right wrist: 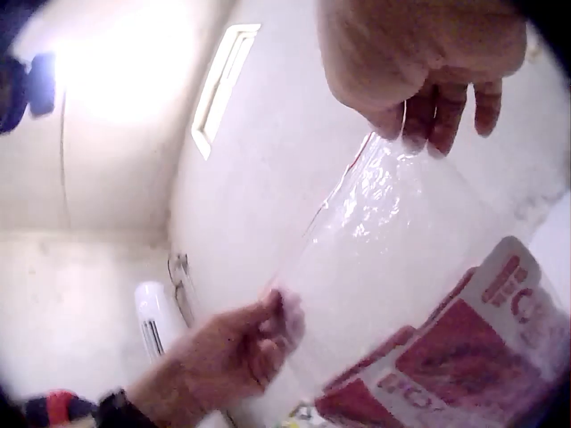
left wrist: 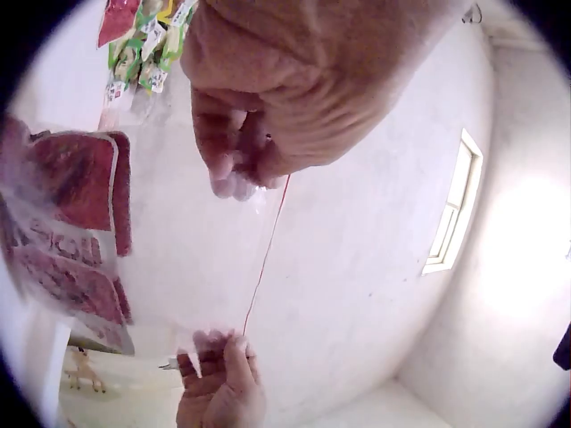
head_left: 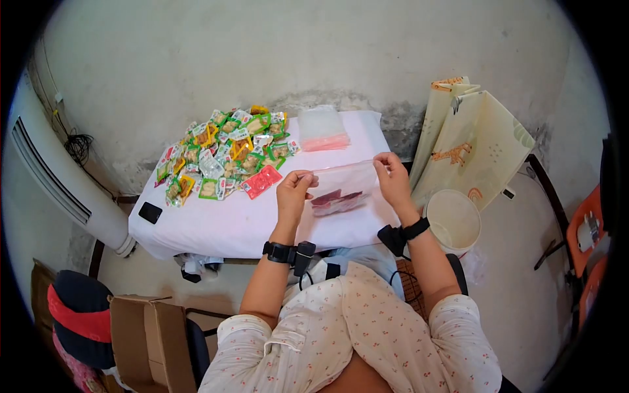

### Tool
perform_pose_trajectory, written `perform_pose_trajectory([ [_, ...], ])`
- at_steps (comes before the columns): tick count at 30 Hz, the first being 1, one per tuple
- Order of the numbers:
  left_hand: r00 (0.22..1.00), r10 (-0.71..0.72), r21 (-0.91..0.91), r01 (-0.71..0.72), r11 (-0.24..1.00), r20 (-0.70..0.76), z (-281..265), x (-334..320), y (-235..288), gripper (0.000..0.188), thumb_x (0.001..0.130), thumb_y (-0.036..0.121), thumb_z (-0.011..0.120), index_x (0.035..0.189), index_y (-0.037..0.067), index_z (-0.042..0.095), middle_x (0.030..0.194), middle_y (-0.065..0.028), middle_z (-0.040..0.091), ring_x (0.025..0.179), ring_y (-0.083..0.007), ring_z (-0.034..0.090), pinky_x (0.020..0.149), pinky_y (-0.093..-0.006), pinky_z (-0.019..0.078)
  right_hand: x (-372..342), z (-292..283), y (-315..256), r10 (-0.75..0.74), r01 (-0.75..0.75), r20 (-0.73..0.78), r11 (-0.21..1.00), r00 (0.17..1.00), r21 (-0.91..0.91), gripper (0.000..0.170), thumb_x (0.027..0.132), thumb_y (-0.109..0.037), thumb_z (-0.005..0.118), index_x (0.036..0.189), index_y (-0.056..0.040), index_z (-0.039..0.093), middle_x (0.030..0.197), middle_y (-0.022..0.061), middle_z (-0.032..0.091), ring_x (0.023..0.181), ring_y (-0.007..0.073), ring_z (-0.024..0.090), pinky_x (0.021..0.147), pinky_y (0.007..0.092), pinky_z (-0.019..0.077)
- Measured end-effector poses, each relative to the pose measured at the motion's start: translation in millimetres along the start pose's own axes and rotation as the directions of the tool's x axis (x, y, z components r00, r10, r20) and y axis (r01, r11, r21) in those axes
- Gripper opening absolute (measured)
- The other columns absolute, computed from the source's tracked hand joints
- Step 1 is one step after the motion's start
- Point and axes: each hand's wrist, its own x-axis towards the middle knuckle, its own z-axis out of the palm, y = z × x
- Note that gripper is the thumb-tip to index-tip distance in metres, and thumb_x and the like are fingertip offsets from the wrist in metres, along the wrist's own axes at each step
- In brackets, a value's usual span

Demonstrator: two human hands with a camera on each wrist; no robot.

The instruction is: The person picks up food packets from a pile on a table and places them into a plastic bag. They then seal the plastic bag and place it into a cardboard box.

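Between both hands hangs a clear zip-lock bag [head_left: 350, 180] with a red line along its top edge. Dark red snack packets [right wrist: 473, 357] lie at the bottom inside it. My left hand [head_left: 295, 194] pinches one top corner between thumb and fingers. The other top corner is pinched by my right hand [head_left: 394, 183]. In the left wrist view the red-edged rim runs taut from the left hand [left wrist: 294, 89] down to the right hand [left wrist: 221, 383]. The right wrist view shows the bag's film shining below the right hand [right wrist: 424, 71].
On the white-covered table [head_left: 216, 229] lie a pile of small snack packets [head_left: 229, 147], a stack of clear bags [head_left: 323, 129] and a black phone [head_left: 150, 212]. A white bucket [head_left: 452, 223] stands to the right, beside a folded patterned mat [head_left: 472, 144]. At lower left is a cardboard box [head_left: 151, 344].
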Motion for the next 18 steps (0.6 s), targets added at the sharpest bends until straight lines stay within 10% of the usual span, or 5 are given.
perform_pose_trajectory([
  [2, 0.999, 0.045, -0.005, -0.045, 0.999, -0.031, 2.7, 0.2, -1.7, 0.012, 0.089, 0.016, 0.058, 0.095, 0.006, 0.062, 0.088, -0.0046, 0.068, 0.078, -0.0115, 0.064, 0.056, -0.0218, 0.0472, -6.9, 17.6, -38.8, -0.570, 0.421, -0.016, 0.625, 0.821, -0.658, 0.021, 0.080, -0.010, 0.061, 0.100, -0.0029, 0.058, 0.097, 0.0103, 0.061, 0.090, 0.0247, 0.056, 0.084, 0.0351, 0.0420],
  [5, 0.994, 0.085, 0.012, -0.085, 0.996, -0.065, 7.1, 0.8, -3.9, 0.011, 0.090, 0.016, 0.057, 0.094, 0.006, 0.062, 0.087, -0.0040, 0.067, 0.078, -0.0106, 0.064, 0.057, -0.0219, 0.0481, -16.7, 53.4, -63.1, -0.623, 0.554, 0.200, 0.449, 0.757, -0.701, 0.033, 0.075, -0.015, 0.064, 0.107, -0.0075, 0.059, 0.099, 0.0111, 0.058, 0.097, 0.0292, 0.053, 0.091, 0.0489, 0.0339],
  [18, 0.990, 0.129, 0.012, -0.129, 0.992, -0.060, 7.4, -2.0, -5.3, 0.012, 0.090, 0.012, 0.056, 0.096, 0.004, 0.063, 0.087, -0.0042, 0.066, 0.080, -0.0096, 0.063, 0.061, -0.0221, 0.0506, 4.7, 87.1, -55.4, -0.368, 0.492, 0.328, 0.693, 0.870, -0.527, 0.007, 0.078, -0.015, 0.062, 0.075, -0.0088, 0.063, 0.075, 0.0058, 0.060, 0.081, 0.0253, 0.058, 0.090, 0.0484, 0.0350],
])
